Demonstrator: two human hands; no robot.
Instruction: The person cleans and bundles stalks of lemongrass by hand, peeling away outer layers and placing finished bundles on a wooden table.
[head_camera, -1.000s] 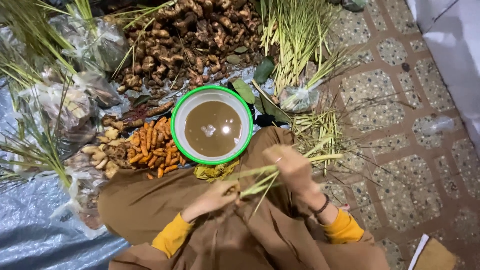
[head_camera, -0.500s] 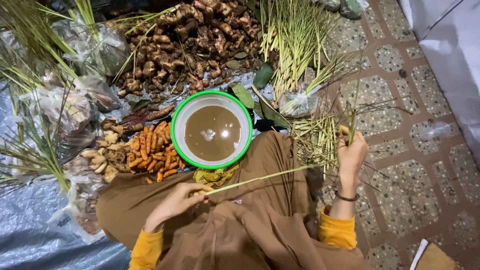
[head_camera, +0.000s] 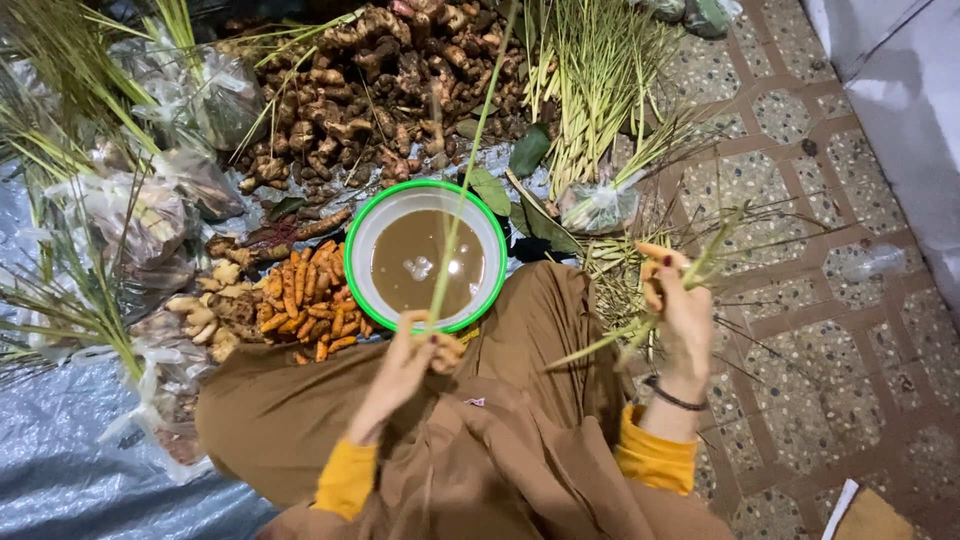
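Your head view: bright, even overhead light with soft shadows. Glare on the clear plastic bags (head_camera: 150, 200) and on the muddy water in the green-rimmed bowl (head_camera: 437, 256). Slight motion blur on your right hand (head_camera: 678, 310); frame edges bend slightly.

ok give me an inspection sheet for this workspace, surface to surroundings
surface: patterned tile floor, blue tarp at the left
job's things: long green stalk in left hand; green stalks in right hand
clutter: green-rimmed bowl of brown water, orange roots, brown root pile, stalk bundle, plastic bags
grippers: both hands closed on stalks
cables: nothing seen
surroundings: white sheet at upper right
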